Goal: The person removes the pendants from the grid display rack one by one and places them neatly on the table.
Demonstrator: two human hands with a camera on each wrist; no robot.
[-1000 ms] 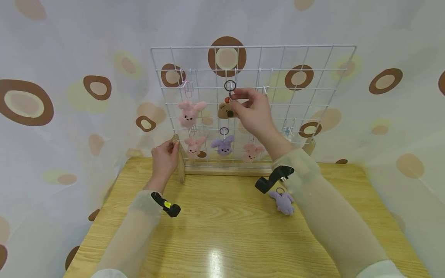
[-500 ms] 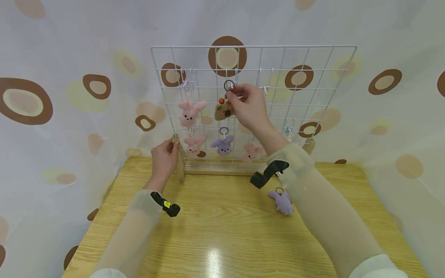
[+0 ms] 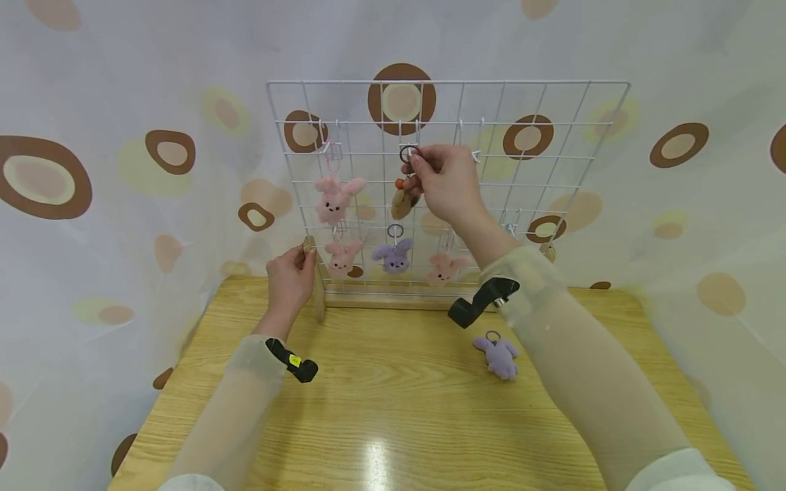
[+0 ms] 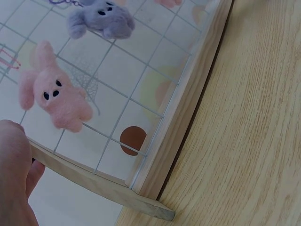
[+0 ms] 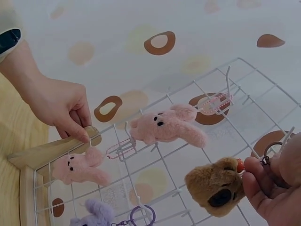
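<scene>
My right hand [image 3: 453,185] pinches the dark key ring [image 3: 402,153] of a brown plush keychain [image 5: 212,187] with an orange bead, in front of the white wire grid [image 3: 522,156]. The ring lies at a white hook in the upper middle; whether it is over the hook I cannot tell. In the head view the plush hangs below the fingers, partly hidden. At the grid's left side, my left hand [image 3: 290,283] grips the upper end of the wooden upright [image 4: 101,188]. Closest to that hand hangs a pink bunny plush [image 4: 61,101].
Another pink bunny [image 3: 334,201] hangs upper left, with a purple bunny [image 3: 394,258] and a third pink bunny [image 3: 445,269] on the lower row. On the wooden table [image 3: 344,409] a second purple bunny keychain [image 3: 500,357] lies below the right forearm.
The right hand's fingers have shifted up from beside the plush to its ring, and the brown plush has turned. My left hand has stayed on the upright.
</scene>
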